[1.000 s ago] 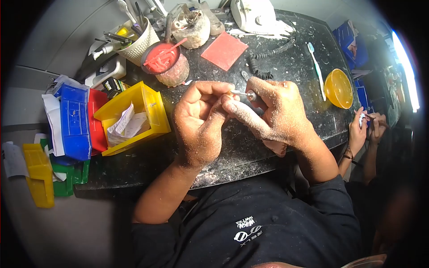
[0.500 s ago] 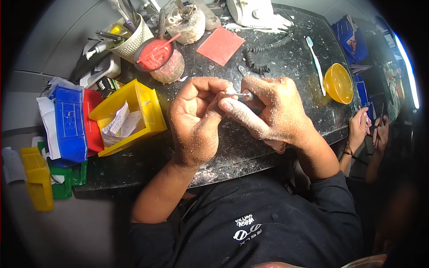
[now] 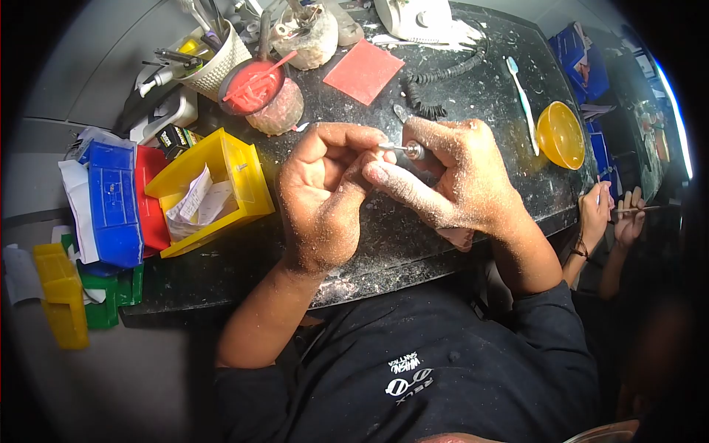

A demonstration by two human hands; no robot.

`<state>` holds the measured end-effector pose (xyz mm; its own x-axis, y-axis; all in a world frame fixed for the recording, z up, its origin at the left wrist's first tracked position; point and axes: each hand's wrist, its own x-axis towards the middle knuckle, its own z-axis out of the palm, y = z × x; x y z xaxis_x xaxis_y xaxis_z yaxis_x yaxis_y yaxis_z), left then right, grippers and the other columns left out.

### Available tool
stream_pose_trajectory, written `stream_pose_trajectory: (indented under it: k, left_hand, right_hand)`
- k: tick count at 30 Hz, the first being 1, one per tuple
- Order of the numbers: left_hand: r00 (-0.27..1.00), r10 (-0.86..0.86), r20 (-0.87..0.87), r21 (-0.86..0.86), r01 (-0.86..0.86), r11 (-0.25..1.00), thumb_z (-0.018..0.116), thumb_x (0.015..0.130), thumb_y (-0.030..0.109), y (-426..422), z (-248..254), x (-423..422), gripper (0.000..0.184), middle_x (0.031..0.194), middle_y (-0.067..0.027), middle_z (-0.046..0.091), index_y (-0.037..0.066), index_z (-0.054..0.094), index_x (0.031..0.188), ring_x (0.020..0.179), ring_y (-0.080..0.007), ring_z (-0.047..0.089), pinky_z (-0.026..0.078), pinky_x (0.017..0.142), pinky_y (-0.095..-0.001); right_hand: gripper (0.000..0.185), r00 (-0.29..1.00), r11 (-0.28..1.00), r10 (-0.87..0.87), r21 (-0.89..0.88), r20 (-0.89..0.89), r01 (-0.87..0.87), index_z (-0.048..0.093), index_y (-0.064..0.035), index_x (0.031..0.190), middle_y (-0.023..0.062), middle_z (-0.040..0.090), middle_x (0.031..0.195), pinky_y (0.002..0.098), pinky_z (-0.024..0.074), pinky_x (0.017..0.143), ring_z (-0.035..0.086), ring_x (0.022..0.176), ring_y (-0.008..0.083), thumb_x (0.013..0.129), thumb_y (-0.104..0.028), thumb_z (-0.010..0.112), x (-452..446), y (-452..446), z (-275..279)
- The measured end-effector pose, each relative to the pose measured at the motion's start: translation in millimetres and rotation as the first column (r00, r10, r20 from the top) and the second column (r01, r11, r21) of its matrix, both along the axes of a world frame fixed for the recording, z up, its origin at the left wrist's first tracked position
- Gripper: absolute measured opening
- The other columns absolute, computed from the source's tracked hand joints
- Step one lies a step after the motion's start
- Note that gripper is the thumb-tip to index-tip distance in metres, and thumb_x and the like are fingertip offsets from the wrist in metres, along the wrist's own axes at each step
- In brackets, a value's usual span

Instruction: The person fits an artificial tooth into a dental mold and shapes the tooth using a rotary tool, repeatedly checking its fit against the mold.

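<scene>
Pale dust covers both of my hands, which meet over the dark bench. My right hand [image 3: 461, 173] is wrapped round a rotary handpiece [image 3: 415, 151], its thin metal bit pointing left toward my left fingertips. My left hand [image 3: 325, 192] is closed in a pinch at the tip of that bit; whatever it grips is too small and hidden by the fingers to name. My right thumb lies against the left fingertips. Beyond the hands, a square red sheet [image 3: 364, 71] lies on the bench, with a coiled black cord [image 3: 425, 92] to its right.
A yellow bin [image 3: 255, 181] with papers, a red bin [image 3: 151, 177] and a blue bin [image 3: 114, 203] stand left. Behind are a pot of red strips [image 3: 255, 87] and a tool cup [image 3: 221, 66]. Right: toothbrush [image 3: 523, 103], orange bowl [image 3: 561, 136], another person's hands [image 3: 594, 214].
The view has shifted slightly, so the bench items appear a little higher and further left. My hands keep nearly the same pose, with the handpiece tilted slightly differently. The other person's hands have moved.
</scene>
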<state>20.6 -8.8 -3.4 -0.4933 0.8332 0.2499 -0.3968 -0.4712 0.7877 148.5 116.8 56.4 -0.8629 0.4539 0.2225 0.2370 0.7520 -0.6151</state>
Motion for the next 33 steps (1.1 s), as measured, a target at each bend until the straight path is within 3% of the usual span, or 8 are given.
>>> stream_pose_trajectory:
  k: [19,29,33]
  left_hand:
    - [1.000,-0.013,-0.010,0.010,0.013,1.000,0.062,0.100,-0.003,0.2,-1.1,-1.4,0.016,0.110,-0.0107,0.068,-0.005,0.058,0.115,0.099,-0.0129,0.068,0.057,0.091,-0.0272]
    - [0.996,0.016,-0.087,-0.041,-0.020,0.999,0.064,0.100,-0.001,-0.4,-3.7,-5.0,0.015,0.107,-0.0103,0.069,-0.004,0.059,0.113,0.096,-0.0117,0.068,0.056,0.090,-0.0267]
    - [0.999,0.010,-0.044,-0.050,-0.012,0.999,0.064,0.100,-0.001,-1.7,0.3,-3.1,0.014,0.106,-0.0099,0.070,-0.004,0.060,0.112,0.095,-0.0114,0.068,0.056,0.089,-0.0260]
  right_hand:
    - [0.051,0.998,0.997,0.028,0.074,-0.052,-0.024,0.057,-0.0091,0.065,0.0086,0.052,0.049,0.0392,0.0470,0.050,0.059,0.046,0.0299,0.087,-0.051,0.076,1.9,-1.1,-4.0]
    - [0.053,0.999,0.994,0.038,0.099,-0.013,-0.036,0.057,-0.0084,0.065,0.0096,0.053,0.050,0.0397,0.0480,0.051,0.060,0.047,0.0315,0.086,-0.053,0.075,3.1,2.5,-2.3]
    - [0.053,1.000,0.998,0.011,0.067,0.024,-0.012,0.057,-0.0082,0.065,0.0100,0.054,0.050,0.0400,0.0483,0.052,0.061,0.048,0.0317,0.087,-0.053,0.074,3.9,4.2,1.2]
